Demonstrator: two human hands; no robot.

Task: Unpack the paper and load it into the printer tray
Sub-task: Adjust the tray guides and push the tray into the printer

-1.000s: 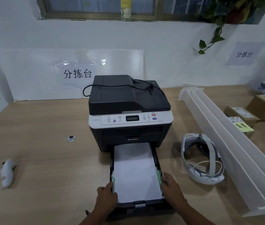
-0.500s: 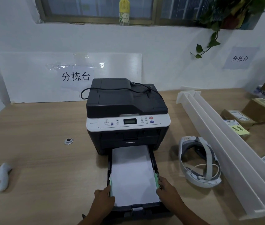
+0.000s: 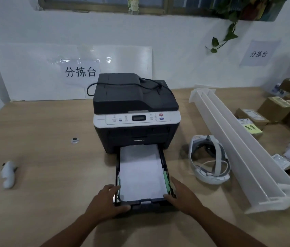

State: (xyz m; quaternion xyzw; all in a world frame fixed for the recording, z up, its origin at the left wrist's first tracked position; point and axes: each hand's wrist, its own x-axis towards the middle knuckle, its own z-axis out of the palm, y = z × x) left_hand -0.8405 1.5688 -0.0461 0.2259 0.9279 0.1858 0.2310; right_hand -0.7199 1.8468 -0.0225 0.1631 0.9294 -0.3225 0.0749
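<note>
A black and white printer [image 3: 135, 113] stands in the middle of the wooden table. Its black paper tray [image 3: 148, 204] is pulled out toward me, with a stack of white paper [image 3: 140, 172] lying flat inside. My left hand [image 3: 105, 200] grips the tray's front left corner, thumb along the front edge. My right hand [image 3: 181, 195] holds the tray's front right corner, fingers against its side wall.
A white headset [image 3: 210, 161] lies right of the tray. Long white partition panels [image 3: 238, 145] run along the right, with cardboard boxes [image 3: 274, 107] beyond. A white controller [image 3: 8, 173] and a small round object [image 3: 74, 140] lie at the left.
Both hands slid from the tray's side guides to its front corners. The tray shows slightly less length out of the printer than before.
</note>
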